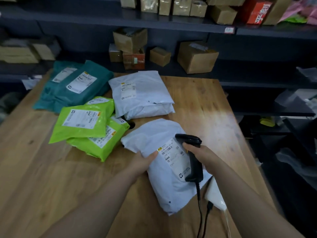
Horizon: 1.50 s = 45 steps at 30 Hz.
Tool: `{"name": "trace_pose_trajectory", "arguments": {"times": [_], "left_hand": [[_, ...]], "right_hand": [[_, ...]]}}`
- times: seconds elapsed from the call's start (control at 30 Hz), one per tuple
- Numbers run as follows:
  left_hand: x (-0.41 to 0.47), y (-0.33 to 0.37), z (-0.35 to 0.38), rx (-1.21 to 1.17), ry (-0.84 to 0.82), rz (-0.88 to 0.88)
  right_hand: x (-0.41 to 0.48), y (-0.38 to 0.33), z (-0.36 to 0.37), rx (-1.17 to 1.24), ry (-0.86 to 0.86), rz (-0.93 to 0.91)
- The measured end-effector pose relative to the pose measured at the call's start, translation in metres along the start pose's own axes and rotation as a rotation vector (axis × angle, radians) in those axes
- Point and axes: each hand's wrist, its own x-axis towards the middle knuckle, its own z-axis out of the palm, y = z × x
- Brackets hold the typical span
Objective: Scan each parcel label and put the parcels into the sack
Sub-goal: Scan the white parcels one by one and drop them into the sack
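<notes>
My left hand point(143, 161) grips the left edge of a white parcel point(164, 182) near the table's front, thumb lying next to its label point(173, 157). My right hand point(200, 155) holds a black barcode scanner point(193, 152) by the handle, its head just above the label's barcodes. Its cable point(199, 212) trails toward me. Behind lie two stacked white parcels point(142, 95), several lime green parcels point(89, 127) and teal parcels point(75, 86). A bit of white woven material point(215, 194) shows at the table's right edge; I cannot tell whether it is the sack.
The wooden table point(205, 107) has a bare right half and bare front left. Dark shelving behind holds cardboard boxes point(197, 56) and a red box point(257, 12). More shelves with grey bags point(295, 98) stand to the right of the table.
</notes>
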Motion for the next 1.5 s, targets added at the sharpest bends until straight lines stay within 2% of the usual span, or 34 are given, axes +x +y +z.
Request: {"name": "trace_pose_trajectory", "arguments": {"times": [0.1,0.27,0.4,0.47,0.57,0.77,1.5], "left_hand": [[0.003,-0.001,0.010,-0.212,-0.048,-0.017],[0.007,0.013,0.002,-0.222,0.087,0.059],[0.005,0.032,-0.006,-0.150,-0.005,0.240],[0.003,0.039,-0.008,-0.129,0.021,0.332],[0.003,0.043,-0.011,-0.143,0.078,0.396],[0.010,0.039,-0.014,-0.146,0.146,0.435],[0.010,0.040,-0.017,-0.056,0.152,0.466]], "right_hand": [[-0.015,0.008,-0.003,0.115,0.013,-0.047],[-0.041,0.003,-0.010,0.134,-0.029,-0.160],[-0.061,-0.011,-0.011,0.009,0.049,-0.255],[-0.071,-0.018,-0.008,-0.035,0.079,-0.327],[-0.087,-0.028,-0.002,0.015,0.035,-0.396],[-0.102,-0.035,0.004,-0.050,0.003,-0.391],[-0.131,-0.038,-0.011,-0.103,0.002,-0.368]]}}
